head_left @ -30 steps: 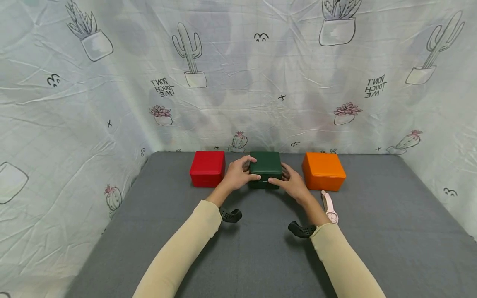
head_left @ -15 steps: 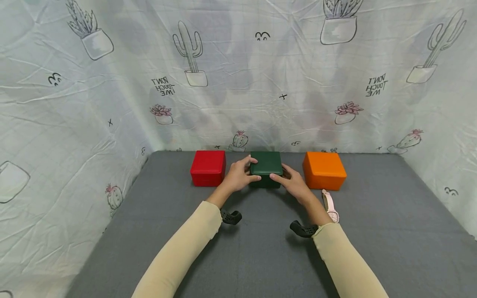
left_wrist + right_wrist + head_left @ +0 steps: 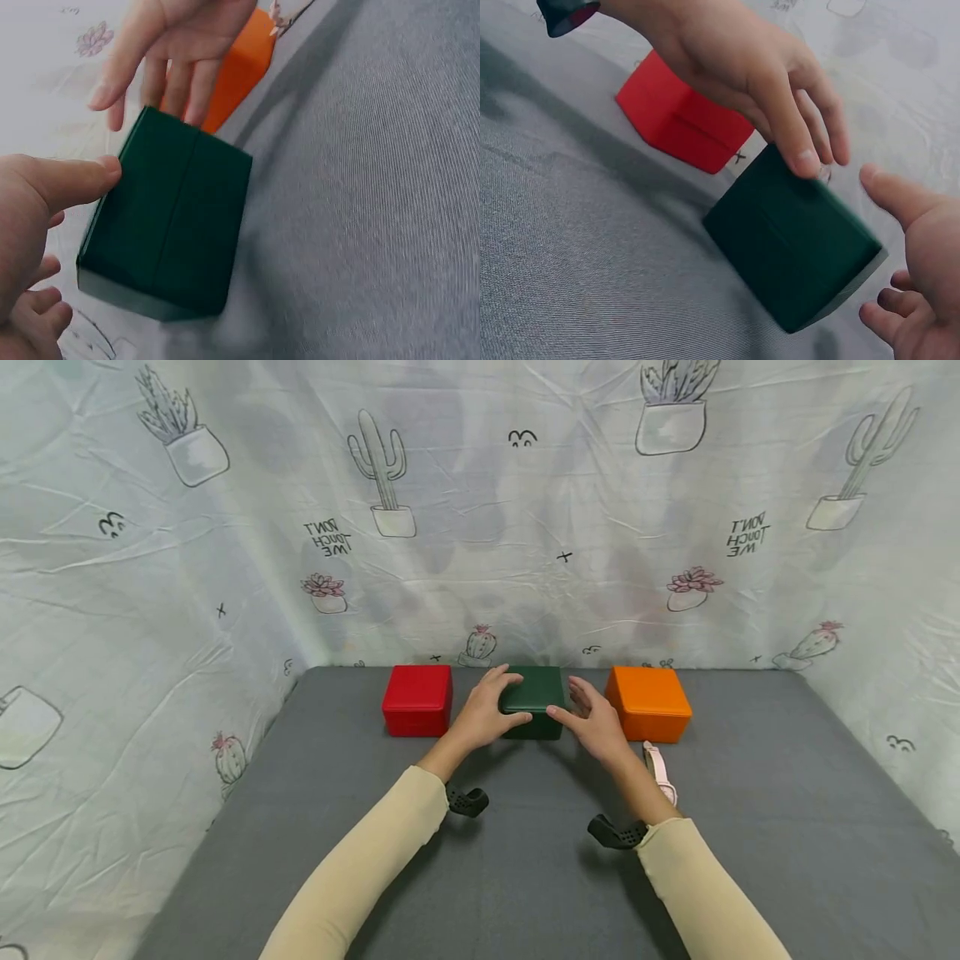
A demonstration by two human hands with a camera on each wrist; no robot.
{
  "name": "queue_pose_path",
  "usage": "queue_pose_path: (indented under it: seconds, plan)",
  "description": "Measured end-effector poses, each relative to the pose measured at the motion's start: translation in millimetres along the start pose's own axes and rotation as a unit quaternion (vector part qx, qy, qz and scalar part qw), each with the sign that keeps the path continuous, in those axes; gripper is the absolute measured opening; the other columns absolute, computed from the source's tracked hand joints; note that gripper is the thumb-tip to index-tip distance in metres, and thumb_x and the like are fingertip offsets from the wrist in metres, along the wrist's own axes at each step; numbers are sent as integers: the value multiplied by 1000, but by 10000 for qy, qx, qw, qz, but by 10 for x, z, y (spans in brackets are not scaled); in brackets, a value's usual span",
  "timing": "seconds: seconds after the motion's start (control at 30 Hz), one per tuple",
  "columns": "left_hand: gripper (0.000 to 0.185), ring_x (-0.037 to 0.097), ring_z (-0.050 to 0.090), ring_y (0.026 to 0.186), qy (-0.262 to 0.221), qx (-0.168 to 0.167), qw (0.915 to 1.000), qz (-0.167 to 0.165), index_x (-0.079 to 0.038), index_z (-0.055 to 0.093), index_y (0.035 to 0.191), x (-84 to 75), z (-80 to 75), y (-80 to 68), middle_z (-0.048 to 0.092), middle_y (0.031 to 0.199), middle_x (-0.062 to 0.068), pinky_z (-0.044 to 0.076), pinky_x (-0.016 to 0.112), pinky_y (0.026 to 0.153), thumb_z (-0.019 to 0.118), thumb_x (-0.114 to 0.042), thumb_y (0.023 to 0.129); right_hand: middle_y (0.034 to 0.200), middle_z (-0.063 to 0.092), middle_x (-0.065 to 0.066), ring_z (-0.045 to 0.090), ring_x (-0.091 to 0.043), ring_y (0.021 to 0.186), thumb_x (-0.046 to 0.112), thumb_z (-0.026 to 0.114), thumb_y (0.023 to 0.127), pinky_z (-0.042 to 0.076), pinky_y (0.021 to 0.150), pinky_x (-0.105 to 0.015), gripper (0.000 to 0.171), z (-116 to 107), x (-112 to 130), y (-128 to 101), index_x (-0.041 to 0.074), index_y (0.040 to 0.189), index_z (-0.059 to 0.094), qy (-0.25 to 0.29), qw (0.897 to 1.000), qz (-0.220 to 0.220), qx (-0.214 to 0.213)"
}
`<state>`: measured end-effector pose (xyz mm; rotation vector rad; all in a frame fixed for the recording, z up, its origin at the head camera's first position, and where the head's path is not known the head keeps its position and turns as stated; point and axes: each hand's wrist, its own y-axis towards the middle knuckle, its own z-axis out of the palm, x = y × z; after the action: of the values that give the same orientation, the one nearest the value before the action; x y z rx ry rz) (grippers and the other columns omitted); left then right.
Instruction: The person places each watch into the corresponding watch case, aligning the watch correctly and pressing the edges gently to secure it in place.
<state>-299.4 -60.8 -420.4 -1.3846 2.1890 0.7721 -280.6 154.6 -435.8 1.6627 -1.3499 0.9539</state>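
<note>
A dark green box (image 3: 534, 693) (image 3: 172, 225) (image 3: 795, 232) stands shut on the grey mat, between a red box (image 3: 417, 697) (image 3: 682, 120) and an orange box (image 3: 648, 702) (image 3: 240, 67). My left hand (image 3: 487, 714) (image 3: 735, 60) arches over its left front corner. The left thumb (image 3: 90, 176) touches its front edge, and the left fingers (image 3: 806, 157) reach loosely over the lid. Just off the green box's right side, my right hand (image 3: 596, 722) (image 3: 172, 45) (image 3: 922, 247) hovers with straight, spread fingers and holds nothing.
A pink wristwatch (image 3: 660, 768) lies on the mat (image 3: 525, 877) in front of the orange box, beside my right forearm. A cactus-print cloth (image 3: 480, 527) walls in the back and both sides. Black wrist mounts (image 3: 465, 800) (image 3: 615, 833) sit under both sleeves.
My right hand has let go of the green box and drawn slightly back and right. The left hand's fingers have loosened on the lid. The box stays in place.
</note>
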Motion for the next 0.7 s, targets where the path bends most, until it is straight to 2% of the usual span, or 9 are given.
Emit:
queue_pose_path:
  seconds: [0.2,0.4,0.53,0.7]
  plan:
    - [58,27,25,148,23,97,9995,302,-16,52,138,-149,38,45,31,158,7,30,55,115,73,-32,86,159,28,-10,28,-28,147,38,68,89,37,113,-47,79,-137,118,-66,14,152,27,-89,9995,-303,48]
    - [55,26,31,145,-99,217,9989,413,-18,53,137,-269,130,102,31,158,2,35,55,112,72,-32,87,158,29,-9,30,-28,146,40,64,91,36,113,-48,74,-324,135,-117,17,152,29,-250,9988,-412,-74]
    - [47,26,31,145,-147,253,9984,491,-17,58,130,-347,178,137,33,157,4,33,55,113,72,-31,87,158,30,-11,33,-34,144,42,63,92,37,112,-51,71,-457,102,-152,20,152,30,-534,9973,-462,-176]
    - [39,25,33,144,-122,330,9976,598,-18,60,123,-423,257,191,35,156,2,36,47,114,72,-30,88,158,30,-12,30,-34,145,38,63,92,38,109,-52,70,-612,69,-228,18,151,31,-841,9947,-516,-304]
